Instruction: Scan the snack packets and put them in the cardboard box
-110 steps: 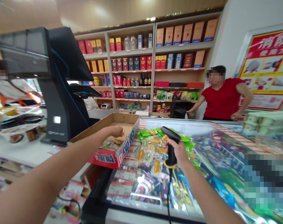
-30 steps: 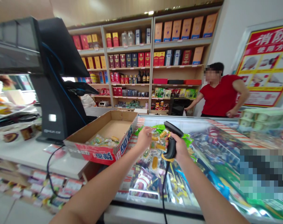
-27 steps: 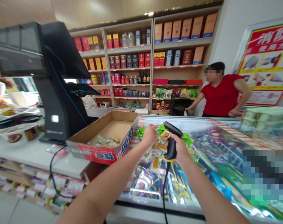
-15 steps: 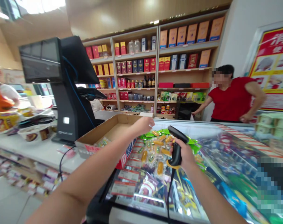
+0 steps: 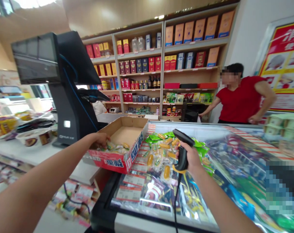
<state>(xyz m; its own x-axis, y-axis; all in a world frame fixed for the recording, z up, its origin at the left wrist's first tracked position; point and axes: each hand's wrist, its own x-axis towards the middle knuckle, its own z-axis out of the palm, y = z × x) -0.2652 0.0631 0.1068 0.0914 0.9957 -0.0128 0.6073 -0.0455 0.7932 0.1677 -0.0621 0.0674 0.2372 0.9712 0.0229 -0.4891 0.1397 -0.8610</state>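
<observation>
My left hand (image 5: pixel 98 139) reaches down into a shallow cardboard box (image 5: pixel 108 160) with red and blue print, its fingers on small clear packets (image 5: pixel 113 147) lying at the box's near corner. I cannot tell whether those fingers grip a packet. My right hand (image 5: pixel 187 158) is wrapped around the handle of a black corded handheld barcode scanner (image 5: pixel 183 152), whose head points up and to the left. Just left of that hand, green and yellow snack packets (image 5: pixel 159 155) lie on the glass top of a chest freezer (image 5: pixel 137 194).
A black checkout terminal with a screen (image 5: pixel 67 94) stands on the white counter (image 5: pixel 40 155) left of the box. Behind the freezer stands a person in a red shirt (image 5: pixel 241 100), before wooden shelves of boxed and bottled liquor (image 5: pixel 139 68). Stacked packaged goods (image 5: pixel 282 124) sit at right.
My left hand has moved from above the box's far side down onto the packets at its near corner. My right hand still holds the scanner, and the view has shifted slightly.
</observation>
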